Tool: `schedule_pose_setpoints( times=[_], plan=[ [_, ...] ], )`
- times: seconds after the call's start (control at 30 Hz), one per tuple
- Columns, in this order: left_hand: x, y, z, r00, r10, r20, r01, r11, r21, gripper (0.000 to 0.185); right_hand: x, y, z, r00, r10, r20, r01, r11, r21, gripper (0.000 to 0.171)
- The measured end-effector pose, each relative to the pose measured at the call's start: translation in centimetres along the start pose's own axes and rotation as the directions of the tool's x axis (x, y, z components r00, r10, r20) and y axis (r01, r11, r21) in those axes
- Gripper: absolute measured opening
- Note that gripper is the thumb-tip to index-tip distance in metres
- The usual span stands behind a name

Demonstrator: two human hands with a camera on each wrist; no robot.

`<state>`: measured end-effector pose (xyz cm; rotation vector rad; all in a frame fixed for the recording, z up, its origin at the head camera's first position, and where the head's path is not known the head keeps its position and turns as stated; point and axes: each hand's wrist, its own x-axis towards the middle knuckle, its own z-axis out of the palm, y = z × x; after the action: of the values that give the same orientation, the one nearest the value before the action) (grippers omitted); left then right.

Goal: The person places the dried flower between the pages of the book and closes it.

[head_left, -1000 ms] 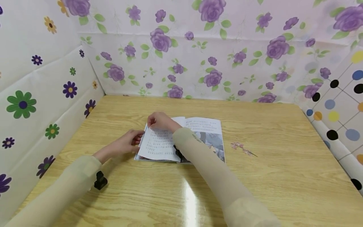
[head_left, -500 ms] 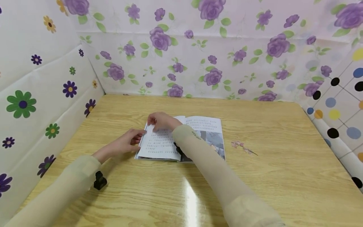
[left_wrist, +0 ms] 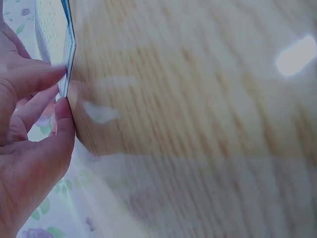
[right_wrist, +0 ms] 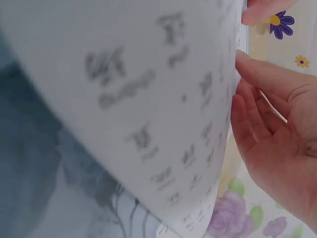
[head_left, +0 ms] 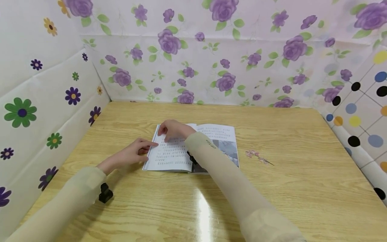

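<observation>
While an open book (head_left: 193,148) lies in the middle of the wooden table (head_left: 272,188), your right hand (head_left: 172,130) rests on its left page, fingers relaxed and nearly flat. Your left hand (head_left: 134,153) touches the book's left edge, fingers loosely extended, gripping nothing.

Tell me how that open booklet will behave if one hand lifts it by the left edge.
The booklet would probably sag, since its page bows in the right wrist view. It looks thin, so likely light. On the glossy table it may slide when pushed.
</observation>
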<state>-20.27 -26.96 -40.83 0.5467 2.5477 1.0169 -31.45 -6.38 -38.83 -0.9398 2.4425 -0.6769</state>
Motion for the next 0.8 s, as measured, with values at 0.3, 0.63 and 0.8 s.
schedule_pose_setpoints(
  times=[0.3,0.63,0.8],
  plan=[
    [0.16,0.32,0.24,1.000,-0.018,-0.011,0.018,1.000,-0.009,0.061,-0.58,-0.63,-0.30,0.999,0.039,-0.013,-0.039,0.998,-0.039,0.037],
    [0.35,0.37,0.23,1.000,-0.027,-0.012,0.027,1.000,-0.002,0.060,-0.82,-0.09,-0.51,1.000,0.031,-0.004,-0.031,0.999,-0.027,0.039],
    [0.38,0.10,0.28,0.999,-0.031,-0.014,0.031,0.999,0.009,0.061,-0.97,0.20,-0.85,1.000,0.013,0.008,-0.012,0.997,-0.074,0.038]
  ],
)
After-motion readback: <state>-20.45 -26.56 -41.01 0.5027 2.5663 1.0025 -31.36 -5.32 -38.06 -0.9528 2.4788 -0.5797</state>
